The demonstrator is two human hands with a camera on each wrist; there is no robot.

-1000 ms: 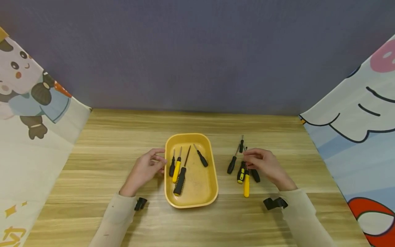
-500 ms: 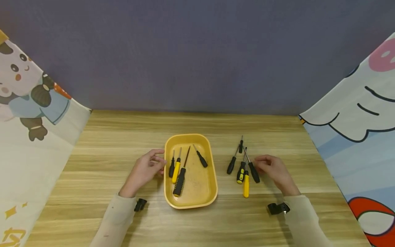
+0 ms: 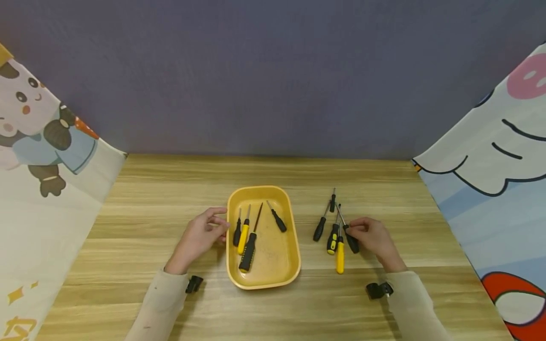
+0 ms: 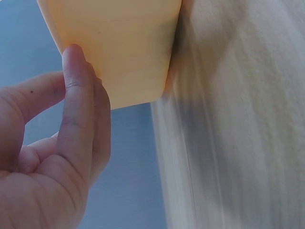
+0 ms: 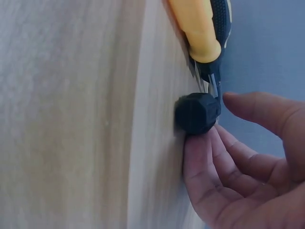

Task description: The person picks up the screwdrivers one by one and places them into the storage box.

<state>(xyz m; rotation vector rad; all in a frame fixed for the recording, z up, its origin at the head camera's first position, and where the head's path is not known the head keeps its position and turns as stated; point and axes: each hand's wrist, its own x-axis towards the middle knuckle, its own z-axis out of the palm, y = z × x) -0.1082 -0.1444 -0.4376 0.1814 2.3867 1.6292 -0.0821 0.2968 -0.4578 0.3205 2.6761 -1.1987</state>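
One black screwdriver (image 3: 352,244), right of the tray (image 3: 277,258), sits between the right hand's (image 3: 375,237) digits, pinch unclear; the relaxed left hand (image 3: 201,237) touches the tray.

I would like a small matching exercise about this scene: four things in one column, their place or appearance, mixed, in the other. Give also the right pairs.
Column 1
1. left hand
2. tray
3. right hand
4. table

Column 2
A. wood-grained
B. at a black-handled screwdriver outside the tray
C. at the tray's left side
D. yellow

Pairs: 1-C, 2-D, 3-B, 4-A
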